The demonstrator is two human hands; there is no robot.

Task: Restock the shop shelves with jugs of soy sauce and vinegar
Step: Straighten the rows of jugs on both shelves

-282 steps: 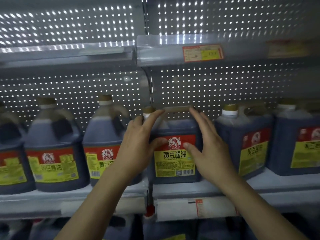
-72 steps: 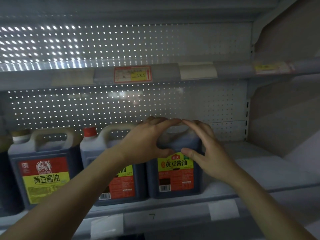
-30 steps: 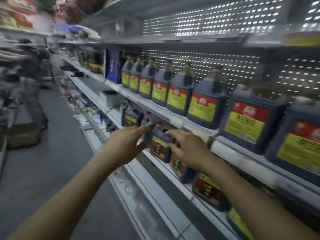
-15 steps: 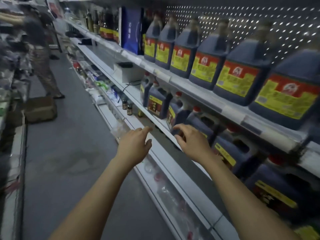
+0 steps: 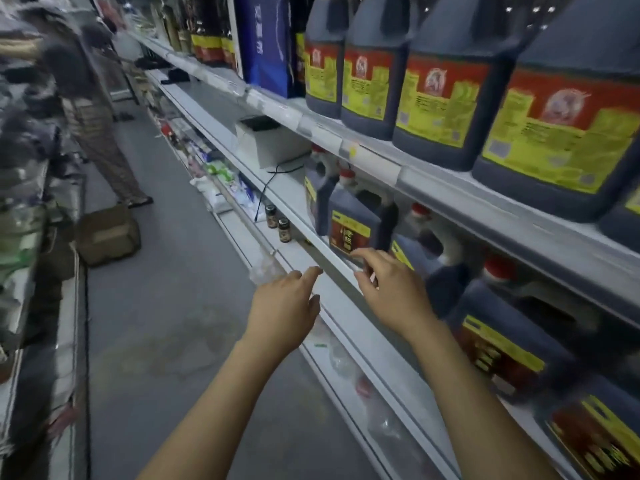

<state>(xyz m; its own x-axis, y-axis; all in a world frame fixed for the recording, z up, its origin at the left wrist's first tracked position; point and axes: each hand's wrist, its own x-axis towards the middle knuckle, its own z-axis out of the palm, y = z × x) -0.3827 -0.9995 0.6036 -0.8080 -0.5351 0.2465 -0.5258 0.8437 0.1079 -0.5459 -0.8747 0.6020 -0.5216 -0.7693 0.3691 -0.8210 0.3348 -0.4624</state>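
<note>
Both hands are held out in front of the shelf edge (image 5: pixel 332 268) that runs away and to the left, and every place here is given from that edge. The left hand (image 5: pixel 284 306) hangs on the aisle side of it, fingers loosely spread and holding nothing. The right hand (image 5: pixel 394 289) is over the edge itself, fingers relaxed and slightly bent, also holding nothing; whether its fingertips touch the edge cannot be told.

Behind the edge stand the lower jugs (image 5: pixel 353 223), upright, long axis vertical, red caps up, red and yellow labels facing the aisle. The nearest of them sits just behind the right hand. They stand one beside another in a row along the edge, toward the right of the view.

Above the edge, on the next shelf up, stand the upper jugs (image 5: pixel 440 81), also upright with yellow and red labels facing the aisle, packed side by side. Left of them stands a blue box (image 5: pixel 266 43).

Farther left behind the edge sits a white box (image 5: pixel 270 143) with a black cable (image 5: pixel 266 188) trailing from it. Below the edge stand two small jars (image 5: pixel 277 220). On the aisle floor lies a carton (image 5: pixel 107 233), and beyond it stands a person (image 5: pixel 90 98).
</note>
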